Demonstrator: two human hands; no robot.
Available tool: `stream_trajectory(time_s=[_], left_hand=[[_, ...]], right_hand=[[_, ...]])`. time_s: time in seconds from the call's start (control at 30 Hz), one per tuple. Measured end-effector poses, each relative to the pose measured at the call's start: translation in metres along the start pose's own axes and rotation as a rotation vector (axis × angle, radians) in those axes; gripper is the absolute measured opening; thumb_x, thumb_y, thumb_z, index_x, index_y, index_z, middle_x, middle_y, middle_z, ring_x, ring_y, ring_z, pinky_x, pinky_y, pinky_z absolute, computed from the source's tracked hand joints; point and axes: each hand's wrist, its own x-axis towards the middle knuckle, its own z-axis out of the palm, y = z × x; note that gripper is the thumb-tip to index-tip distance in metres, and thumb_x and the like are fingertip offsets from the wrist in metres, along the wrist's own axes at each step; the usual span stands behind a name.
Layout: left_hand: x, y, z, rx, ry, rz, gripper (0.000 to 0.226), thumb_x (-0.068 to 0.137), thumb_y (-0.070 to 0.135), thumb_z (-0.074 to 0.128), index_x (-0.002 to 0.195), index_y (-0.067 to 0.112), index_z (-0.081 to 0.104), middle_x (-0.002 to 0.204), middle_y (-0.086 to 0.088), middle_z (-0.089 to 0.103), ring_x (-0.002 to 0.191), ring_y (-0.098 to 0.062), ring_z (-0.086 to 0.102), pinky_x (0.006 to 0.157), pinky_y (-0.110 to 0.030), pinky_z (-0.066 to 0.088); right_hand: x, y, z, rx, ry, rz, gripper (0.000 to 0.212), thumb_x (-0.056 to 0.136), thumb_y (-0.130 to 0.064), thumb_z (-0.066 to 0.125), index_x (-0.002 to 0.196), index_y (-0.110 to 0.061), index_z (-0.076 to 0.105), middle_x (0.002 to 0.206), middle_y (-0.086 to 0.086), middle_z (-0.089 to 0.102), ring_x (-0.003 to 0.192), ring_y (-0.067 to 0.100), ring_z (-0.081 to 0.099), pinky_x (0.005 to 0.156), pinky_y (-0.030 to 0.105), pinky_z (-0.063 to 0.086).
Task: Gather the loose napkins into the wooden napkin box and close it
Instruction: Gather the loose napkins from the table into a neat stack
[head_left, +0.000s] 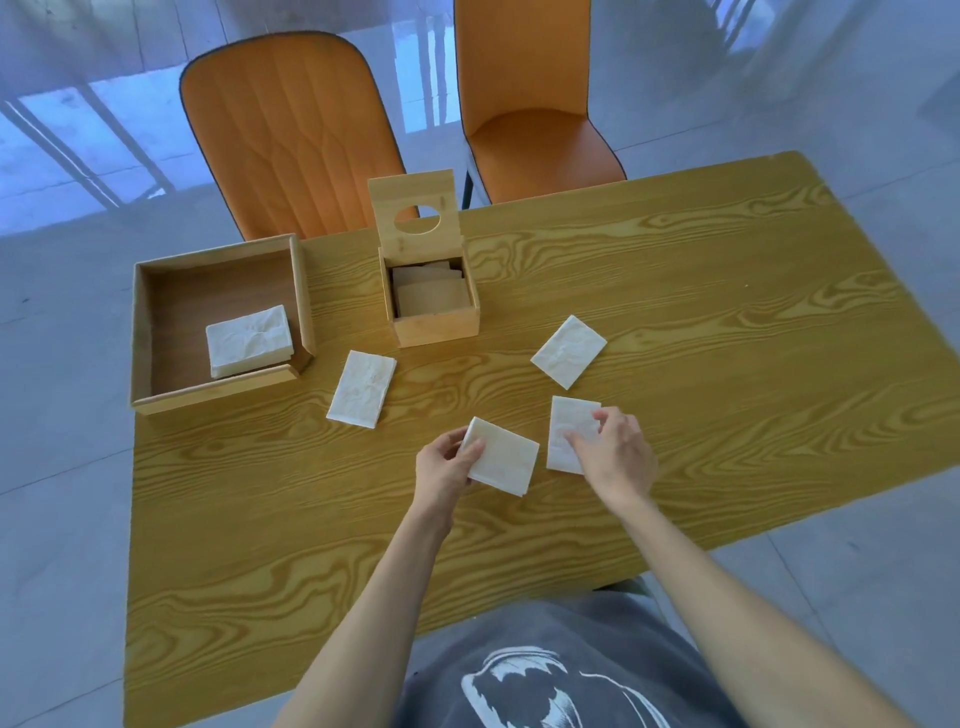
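Four loose white folded paper napkins are out on the yellow wood-grain counter right now. One by the open tray, one further right lying at an angle, and two near the person's hands. Left hand has its grip pinched on the left edge of the nearest napkin, thumb on top and fingers under, that side looks lifted a bit off the counter. Right hand sits on top of the napkin just beside it, fingers spread and curled down onto the paper, thumb at its upper edge; can't tell if it's actually got hold of it or just pressing.

Small square wooden napkin box stands further back near the middle, its hinged lid with the round hole standing straight up, open. Some napkins are already stacked inside it.

Off to the left is a bigger shallow wooden tray with its own stack of white napkins in the near right corner. Two orange chairs behind the counter
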Motion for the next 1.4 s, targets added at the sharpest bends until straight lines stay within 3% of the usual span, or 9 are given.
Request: stream_trajectory(time_s=[0.27,0.43,0.53,0.63,0.73,0.9,1.07,1.23,1.4], left_hand=[[0.003,0.001,-0.001,-0.071,0.002,-0.069,0.025,0.097,0.012,0.056,0.122,0.016,0.061,0.110,-0.006,0.070,0.099,-0.018,0.068,0.077,-0.031,0.058],[0.002,0.004,-0.001,-0.068,0.014,-0.067,0.024,0.098,0.015,0.054,0.121,0.017,0.061,0.105,-0.003,0.070,0.093,-0.014,0.069,0.070,-0.027,0.058],[0.001,0.005,-0.001,-0.062,0.017,-0.070,0.022,0.099,0.019,0.053,0.118,0.017,0.064,0.102,-0.002,0.070,0.090,-0.013,0.068,0.066,-0.024,0.058],[0.002,0.007,-0.001,-0.060,0.026,-0.084,0.019,0.099,0.025,0.052,0.103,0.024,0.071,0.097,0.001,0.071,0.089,-0.013,0.068,0.063,-0.024,0.057],[0.002,0.009,-0.002,-0.052,0.020,-0.099,0.028,0.100,0.033,0.049,0.090,0.029,0.075,0.092,0.002,0.074,0.086,-0.014,0.070,0.064,-0.026,0.056],[0.003,0.010,-0.003,-0.028,0.006,-0.108,0.032,0.099,0.043,0.048,0.096,0.028,0.076,0.095,0.001,0.076,0.091,-0.016,0.070,0.066,-0.026,0.056],[0.003,0.006,-0.003,-0.015,-0.012,-0.051,0.033,0.087,0.033,0.072,0.116,0.019,0.067,0.098,-0.002,0.076,0.090,-0.016,0.073,0.069,-0.028,0.060],[0.009,0.005,-0.001,0.017,0.027,-0.040,0.028,0.088,0.017,0.071,0.115,0.018,0.064,0.103,-0.006,0.074,0.096,-0.020,0.070,0.079,-0.033,0.059],[0.017,0.007,0.002,-0.004,0.073,-0.038,0.028,0.089,0.016,0.069,0.117,0.016,0.063,0.107,-0.008,0.072,0.099,-0.021,0.067,0.084,-0.037,0.057]], right_hand=[[0.010,0.004,0.000,-0.001,-0.099,0.145,0.051,0.081,-0.054,0.070,0.111,-0.013,0.062,0.115,0.009,0.058,0.101,0.028,0.060,0.071,0.034,0.043],[0.015,0.006,-0.001,0.195,-0.082,0.018,0.025,0.086,-0.029,0.070,0.107,-0.014,0.067,0.102,0.003,0.072,0.085,0.018,0.061,0.070,0.032,0.049],[0.021,0.008,-0.006,0.402,-0.105,-0.133,0.022,0.090,-0.024,0.068,0.110,-0.013,0.070,0.101,0.000,0.073,0.088,0.010,0.064,0.074,0.021,0.049],[0.027,0.004,-0.011,0.560,-0.247,-0.213,0.021,0.090,-0.026,0.068,0.109,-0.018,0.072,0.099,-0.005,0.075,0.090,0.009,0.069,0.078,0.024,0.054],[0.030,-0.007,-0.009,0.630,-0.542,-0.266,0.019,0.088,-0.024,0.071,0.107,-0.018,0.072,0.094,-0.002,0.076,0.090,0.013,0.072,0.076,0.028,0.057],[0.028,-0.027,0.008,0.506,-0.763,-0.342,0.019,0.087,-0.024,0.073,0.105,-0.017,0.072,0.093,-0.001,0.076,0.084,0.008,0.070,0.071,0.022,0.055],[0.028,-0.035,0.021,0.330,-0.652,-0.406,0.019,0.086,-0.030,0.073,0.102,-0.021,0.074,0.091,-0.006,0.073,0.085,0.007,0.067,0.074,0.026,0.051],[0.032,-0.042,0.019,0.106,-0.475,-0.527,0.023,0.083,-0.041,0.072,0.100,-0.026,0.073,0.093,-0.011,0.072,0.085,0.006,0.066,0.076,0.029,0.054],[0.076,-0.058,-0.007,-0.145,-0.274,-0.681,0.021,0.093,-0.020,0.062,0.112,-0.021,0.070,0.115,0.000,0.067,0.106,0.019,0.064,0.085,0.039,0.054]])
